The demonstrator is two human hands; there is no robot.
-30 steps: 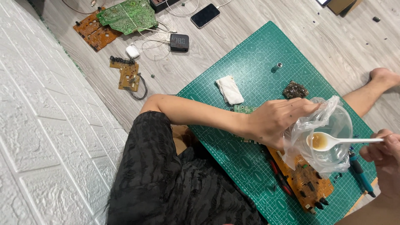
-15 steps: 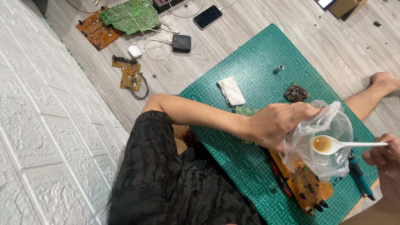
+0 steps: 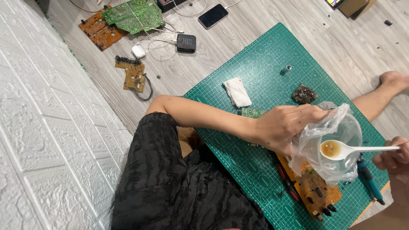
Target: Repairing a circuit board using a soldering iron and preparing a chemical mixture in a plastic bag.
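My left hand [image 3: 284, 126] grips the rim of a clear plastic bowl wrapped in a thin plastic bag [image 3: 336, 147], holding it above the green cutting mat [image 3: 264, 64]. My right hand [image 3: 394, 159] pinches the handle of a white plastic spoon [image 3: 347, 149] at the right edge of the view. The spoon's scoop holds a brownish liquid and sits inside the bowl. Beneath the bowl lies an orange circuit board [image 3: 313, 191] on the mat.
On the mat lie a folded white cloth [image 3: 237, 92], a dark crumbly lump [image 3: 304, 94], a small green board [image 3: 252, 112], red-handled and blue-handled tools. Circuit boards [image 3: 128, 17], a phone [image 3: 213, 15], a small black box [image 3: 186, 43] sit on the wooden floor. A white brick wall runs along the left.
The bowl and spoon have stayed together in nearly the same place; the view has shifted slightly. The hands keep their grips.
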